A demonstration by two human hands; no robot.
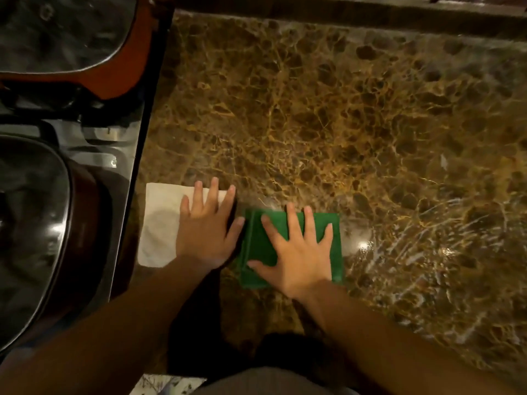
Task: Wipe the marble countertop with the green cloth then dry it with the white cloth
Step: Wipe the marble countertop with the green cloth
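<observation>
The brown veined marble countertop (328, 115) fills most of the view. A folded green cloth (258, 249) lies flat near its front edge, and my right hand (299, 252) presses on it with fingers spread. Just left of it lies a folded white cloth (159, 223), close to the counter's left edge. My left hand (206, 232) rests flat on the white cloth's right part, fingers apart. The thumb of my left hand nearly touches the green cloth's left edge. The green cloth looks slightly blurred.
A dark glossy appliance with a rounded lid (31, 223) and a second one with an orange-red rim (114, 75) stand left of the counter edge. A raised marble ledge (342, 15) runs along the back. Wet streaks (427, 238) glint on the right.
</observation>
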